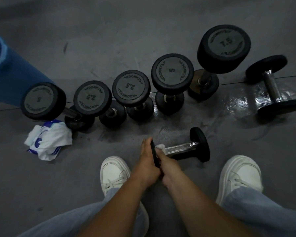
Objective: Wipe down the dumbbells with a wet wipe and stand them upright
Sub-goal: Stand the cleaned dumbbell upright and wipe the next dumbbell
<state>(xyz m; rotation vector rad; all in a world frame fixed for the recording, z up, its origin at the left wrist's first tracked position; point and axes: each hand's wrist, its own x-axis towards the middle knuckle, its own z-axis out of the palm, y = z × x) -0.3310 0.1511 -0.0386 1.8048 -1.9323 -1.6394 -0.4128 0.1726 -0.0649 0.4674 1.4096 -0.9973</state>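
Observation:
A small black dumbbell (186,147) lies on its side on the grey floor in front of me. My left hand (148,161) grips its near weight plate. My right hand (166,161) holds a white wet wipe (161,146) against the chrome handle beside that plate. Several black dumbbells stand upright in a row behind it, marked 5 (41,100), 2.5 (91,98), 2.5 (131,86), 5 (172,72) and 7.5 (224,47). Another dumbbell (273,86) lies on its side at the far right.
A crumpled white and blue wipe packet (48,141) lies at the left by the row. A blue bin (10,69) stands at the far left. The floor shines wet (237,101) near the right dumbbell. My white shoes (114,173) flank my arms.

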